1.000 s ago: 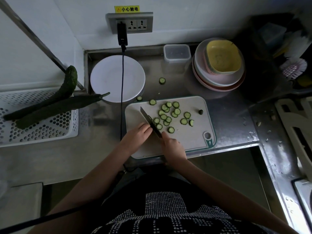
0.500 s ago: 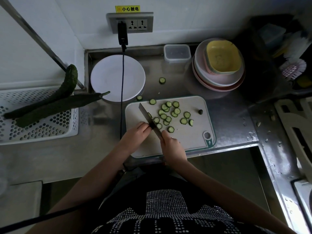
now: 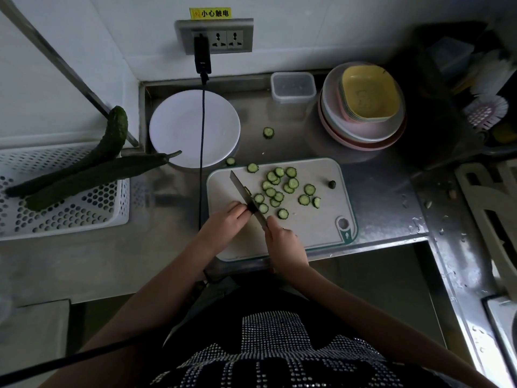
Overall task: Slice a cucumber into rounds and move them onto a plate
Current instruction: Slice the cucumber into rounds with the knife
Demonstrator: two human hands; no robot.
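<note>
Knife sits tip slightly farther up the board than a second ago, when the blade lay a little lower against the left fingers; difference is small, consistent with one more stroke of the same slicing run. Right hand grips the handle, fingers curled round it. Left hand has fingers bent down over what remains of the cucumber; the stub is almost wholly hidden under the fingertips and blade, so it is probably short, and I cannot tell its exact length. Judging from the blade, which runs from near right to far left, the stub's long axis crosses it, cut end facing the rounds to the right. Those rounds lie scattered on the board's far half; two have rolled off onto the steel counter near the plate. Plate holds nothing yet, with a cable hanging across it. Slicing looks nearly finished; transfer not begun.
</note>
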